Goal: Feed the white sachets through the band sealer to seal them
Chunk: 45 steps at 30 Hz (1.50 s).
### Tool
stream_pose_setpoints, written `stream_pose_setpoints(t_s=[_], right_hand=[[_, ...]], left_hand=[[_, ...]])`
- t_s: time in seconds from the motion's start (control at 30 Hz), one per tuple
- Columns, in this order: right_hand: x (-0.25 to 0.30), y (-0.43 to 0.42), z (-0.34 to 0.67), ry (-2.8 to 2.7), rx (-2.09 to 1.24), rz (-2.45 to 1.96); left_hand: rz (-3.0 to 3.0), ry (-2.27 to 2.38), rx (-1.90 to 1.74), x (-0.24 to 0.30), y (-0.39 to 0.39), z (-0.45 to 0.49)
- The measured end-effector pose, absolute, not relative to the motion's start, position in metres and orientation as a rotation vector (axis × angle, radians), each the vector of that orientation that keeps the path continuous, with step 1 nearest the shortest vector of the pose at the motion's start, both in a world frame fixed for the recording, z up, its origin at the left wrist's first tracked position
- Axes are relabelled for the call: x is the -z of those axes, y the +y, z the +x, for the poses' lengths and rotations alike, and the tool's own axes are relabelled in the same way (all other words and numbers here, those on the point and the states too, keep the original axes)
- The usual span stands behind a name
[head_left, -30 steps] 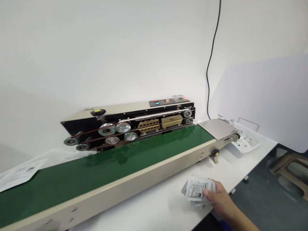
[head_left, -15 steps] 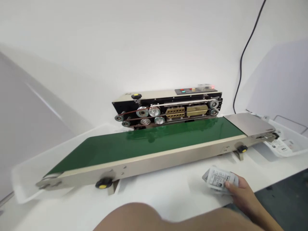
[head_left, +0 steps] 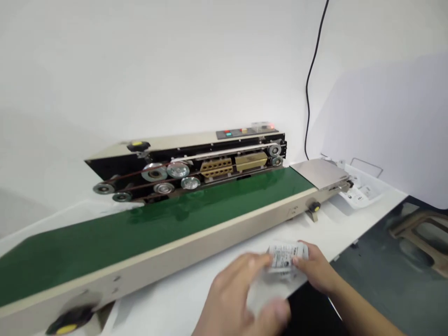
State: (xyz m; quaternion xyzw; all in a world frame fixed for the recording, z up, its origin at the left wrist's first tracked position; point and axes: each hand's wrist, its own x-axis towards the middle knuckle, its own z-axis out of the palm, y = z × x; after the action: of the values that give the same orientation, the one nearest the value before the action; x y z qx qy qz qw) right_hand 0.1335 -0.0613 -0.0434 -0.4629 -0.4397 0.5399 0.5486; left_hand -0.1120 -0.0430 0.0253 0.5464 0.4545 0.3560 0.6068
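My right hand [head_left: 317, 270] holds a small stack of white printed pouches [head_left: 287, 257] at the front edge of the white table [head_left: 196, 298]. My left hand [head_left: 238, 298], blurred by motion, has come in from below and its fingers touch the left end of the same pouches. Behind both hands runs the green conveyor belt [head_left: 147, 228] of a band sealing machine [head_left: 189, 168], whose wheels and brass blocks face me.
A steel plate [head_left: 318, 172] ends the conveyor at the right. Beyond it a white tray [head_left: 367, 193] holds more printed pouches. A black cable [head_left: 311, 79] hangs down the wall. A wooden stool [head_left: 420, 233] stands on the dark floor at the right.
My left hand has come up from the bottom edge to meet the pouches. My view has swung back to the right, nearer the belt. The right hand has kept its hold.
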Motion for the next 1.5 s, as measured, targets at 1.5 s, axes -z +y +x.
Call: stream_pose_setpoints(t_s=[1.5], right_hand=[[0.034,-0.059,0.114,-0.392,-0.933,-1.14]], left_hand=[[0.881,0.783,-0.73,0.013,0.001,-0.026]])
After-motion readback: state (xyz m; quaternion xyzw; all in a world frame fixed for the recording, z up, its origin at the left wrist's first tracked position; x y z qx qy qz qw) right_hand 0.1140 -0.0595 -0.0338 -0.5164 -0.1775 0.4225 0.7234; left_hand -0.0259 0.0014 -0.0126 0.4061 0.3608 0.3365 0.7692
